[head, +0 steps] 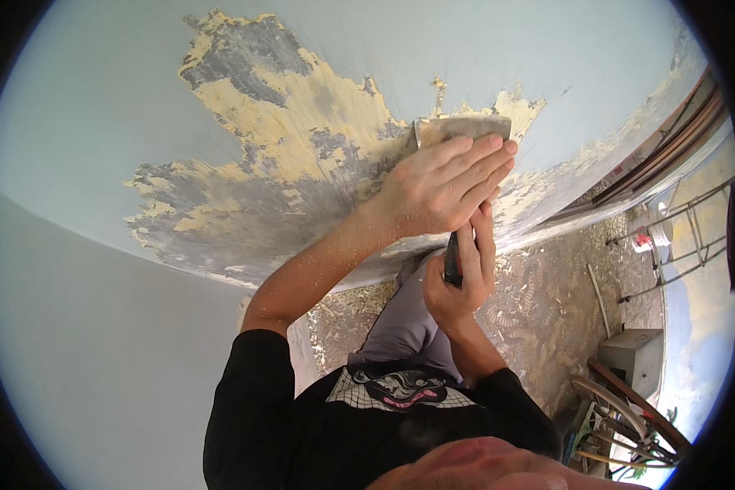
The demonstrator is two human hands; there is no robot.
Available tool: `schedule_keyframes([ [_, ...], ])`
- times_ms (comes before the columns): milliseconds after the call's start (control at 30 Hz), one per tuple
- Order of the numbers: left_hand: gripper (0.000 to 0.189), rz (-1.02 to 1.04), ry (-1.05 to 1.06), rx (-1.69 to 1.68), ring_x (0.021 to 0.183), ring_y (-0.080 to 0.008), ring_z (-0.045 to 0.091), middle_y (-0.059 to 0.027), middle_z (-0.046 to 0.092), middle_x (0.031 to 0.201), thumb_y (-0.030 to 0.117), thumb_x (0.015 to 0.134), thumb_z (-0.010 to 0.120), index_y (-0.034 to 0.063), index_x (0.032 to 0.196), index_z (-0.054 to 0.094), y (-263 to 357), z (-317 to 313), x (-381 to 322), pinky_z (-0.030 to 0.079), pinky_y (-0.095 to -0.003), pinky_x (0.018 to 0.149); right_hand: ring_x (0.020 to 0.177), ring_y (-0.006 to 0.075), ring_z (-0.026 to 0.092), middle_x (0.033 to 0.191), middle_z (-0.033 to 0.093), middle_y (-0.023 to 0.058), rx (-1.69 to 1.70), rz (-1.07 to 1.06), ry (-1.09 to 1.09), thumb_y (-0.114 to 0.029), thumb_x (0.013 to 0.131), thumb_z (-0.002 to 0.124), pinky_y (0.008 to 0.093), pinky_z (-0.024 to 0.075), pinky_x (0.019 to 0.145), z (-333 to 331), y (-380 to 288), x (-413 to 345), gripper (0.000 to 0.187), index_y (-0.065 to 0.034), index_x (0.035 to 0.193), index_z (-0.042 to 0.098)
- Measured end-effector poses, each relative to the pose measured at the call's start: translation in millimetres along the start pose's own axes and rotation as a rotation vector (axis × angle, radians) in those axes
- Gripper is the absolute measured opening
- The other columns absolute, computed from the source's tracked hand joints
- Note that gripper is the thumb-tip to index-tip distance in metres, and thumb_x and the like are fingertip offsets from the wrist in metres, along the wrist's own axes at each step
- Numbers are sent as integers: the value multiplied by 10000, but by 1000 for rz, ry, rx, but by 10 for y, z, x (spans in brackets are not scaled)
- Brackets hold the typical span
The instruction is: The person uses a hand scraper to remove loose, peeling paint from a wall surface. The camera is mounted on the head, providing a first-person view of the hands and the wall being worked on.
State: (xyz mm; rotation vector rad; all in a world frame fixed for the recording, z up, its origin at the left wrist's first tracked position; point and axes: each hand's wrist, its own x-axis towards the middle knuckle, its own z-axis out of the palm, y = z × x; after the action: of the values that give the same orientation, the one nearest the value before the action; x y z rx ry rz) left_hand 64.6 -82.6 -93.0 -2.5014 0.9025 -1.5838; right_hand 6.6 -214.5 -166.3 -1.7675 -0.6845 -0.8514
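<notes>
A wide-bladed paint scraper (462, 127) lies with its metal edge against a pale blue painted wall (367, 37). My left hand (450, 180) presses on its blade, fingers laid straight and close together, the thumb mostly hidden. Below it, my right hand (462, 278) is wrapped around the scraper's black handle (452, 260). Around and left of the blade spreads a stripped patch (306, 153) of cream-yellow and grey, ragged at its rim. A thin scraped streak (440, 95) runs up just above the blade. Pale flecks cling to my left forearm (337, 245).
Paint flakes litter the ground (527, 306) beneath me. To the right stand a metal frame (692, 233), a white bucket (658, 236), and a grey box-shaped block (634, 358). A bicycle wheel (615, 398) and a brown plank (643, 404) lean at lower right. A pale stick (598, 300) lies nearby.
</notes>
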Motion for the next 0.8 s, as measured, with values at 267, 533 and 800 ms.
schedule_keyframes([
  [267,222,-22,110,-45,1198,-125,659,19,738,1251,250,968,653,159,1124,781,25,54,174,494,-318,1023,1393,458,485,1422,553,277,-74,-43,79,165,667,545,504,386,1150,-104,-54,122,674,88,1333,609],
  [533,208,12,226,-38,1186,-129,668,25,751,1222,236,974,648,155,1110,784,29,145,262,498,-309,1011,1404,450,479,1442,541,286,-123,-75,75,161,695,557,463,408,1133,-170,-5,211,660,81,1347,608],
  [800,186,11,181,-18,1192,-118,664,46,749,1223,247,959,674,178,1086,791,61,167,249,487,-304,1048,1386,445,501,1433,545,287,-129,-102,82,162,707,570,464,421,1124,-136,98,197,642,75,1342,615],
])
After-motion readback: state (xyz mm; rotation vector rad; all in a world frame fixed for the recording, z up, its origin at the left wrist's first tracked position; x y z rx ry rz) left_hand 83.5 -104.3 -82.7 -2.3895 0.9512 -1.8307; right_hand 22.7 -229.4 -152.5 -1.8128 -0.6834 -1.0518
